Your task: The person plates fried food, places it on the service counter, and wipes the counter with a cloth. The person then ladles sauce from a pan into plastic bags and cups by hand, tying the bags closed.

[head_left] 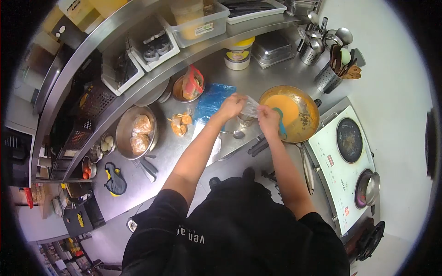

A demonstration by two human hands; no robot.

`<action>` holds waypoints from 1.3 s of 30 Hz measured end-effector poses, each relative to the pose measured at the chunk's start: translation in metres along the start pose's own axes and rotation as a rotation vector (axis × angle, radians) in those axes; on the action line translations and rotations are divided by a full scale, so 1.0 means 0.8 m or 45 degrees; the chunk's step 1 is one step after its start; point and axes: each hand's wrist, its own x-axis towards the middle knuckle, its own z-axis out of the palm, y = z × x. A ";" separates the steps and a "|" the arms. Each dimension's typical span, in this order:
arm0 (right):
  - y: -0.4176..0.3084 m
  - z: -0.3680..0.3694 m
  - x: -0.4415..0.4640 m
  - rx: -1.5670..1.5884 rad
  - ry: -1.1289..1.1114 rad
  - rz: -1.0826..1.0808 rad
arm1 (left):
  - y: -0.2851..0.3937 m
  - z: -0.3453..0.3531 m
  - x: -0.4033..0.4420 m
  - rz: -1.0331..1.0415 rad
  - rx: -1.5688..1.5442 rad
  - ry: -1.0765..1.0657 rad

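Between my hands stretches a clear plastic bag [250, 107], pinched at one side by my left hand [233, 106] and at the other by my right hand [268, 120]. Just below the bag, a small metal cup [246, 122] stands on the steel counter, partly covered by it. To the right is a frying pan [307, 128] with smooth orange sauce [285, 108] in it. A teal spatula [282, 131] rests in the pan, close to my right hand. A blue plastic bag [214, 99] lies flat beside my left hand, and a spoon [238, 134] lies nearer me.
A large steel bowl [124, 149] holds bagged food; small tied bags [178, 124] lie beside it. A knife [146, 170] and a black-yellow item [114, 180] are further left. The two-plate cooktop [329, 170] stands right. A metal shelf [184, 57] overhangs the counter's back.
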 end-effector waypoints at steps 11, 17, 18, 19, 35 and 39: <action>-0.001 0.013 -0.003 -0.399 0.027 -0.016 | -0.054 0.020 0.032 -0.253 -0.422 -0.198; 0.056 0.036 -0.018 -0.278 -0.050 0.117 | -0.060 0.020 -0.008 -0.658 -1.110 -0.105; 0.058 0.037 -0.021 -0.203 -0.047 0.140 | -0.070 0.027 -0.014 -0.655 -1.154 -0.052; 0.048 0.035 -0.024 -0.128 -0.043 0.164 | -0.076 0.032 -0.020 -0.649 -1.200 0.001; -0.016 0.008 -0.044 -0.401 0.161 -0.335 | 0.004 0.014 -0.071 0.641 0.585 0.465; -0.006 0.004 -0.046 -0.317 0.118 -0.293 | 0.008 0.013 -0.061 0.618 0.758 0.327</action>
